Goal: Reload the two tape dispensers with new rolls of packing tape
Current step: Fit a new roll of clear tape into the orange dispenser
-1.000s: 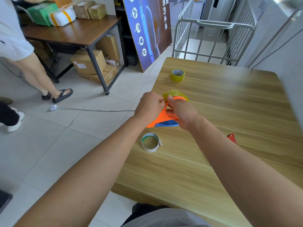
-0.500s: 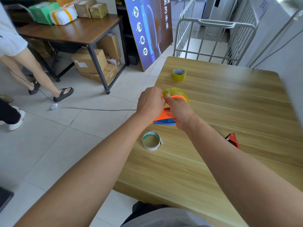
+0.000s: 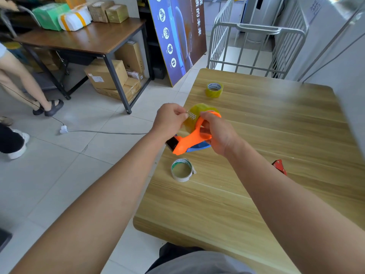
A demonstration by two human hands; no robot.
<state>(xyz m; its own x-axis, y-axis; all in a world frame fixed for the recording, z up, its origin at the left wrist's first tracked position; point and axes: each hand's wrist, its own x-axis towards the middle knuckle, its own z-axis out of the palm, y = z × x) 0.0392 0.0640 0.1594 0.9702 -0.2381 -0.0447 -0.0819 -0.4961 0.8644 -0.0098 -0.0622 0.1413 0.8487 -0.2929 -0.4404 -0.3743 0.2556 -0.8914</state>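
A wooden table (image 3: pixel 276 135) is placed on a tiled floor (image 3: pixel 59 184), with a metal cart (image 3: pixel 256 30) behind the table. Over the table's left edge, the orange dispenser (image 3: pixel 194 135) with its yellow roll (image 3: pixel 199 108) is gripped by the right hand (image 3: pixel 221 133). The tape end (image 3: pixel 191 115) is pinched by the left hand (image 3: pixel 169 119) and is now drawn farther out than before.

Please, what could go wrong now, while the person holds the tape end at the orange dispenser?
The tape end, pinched by the left hand, may stick to the fingers or fold on itself. The orange dispenser, gripped by the right hand, hangs by the table edge; a slip might drop it to the floor.
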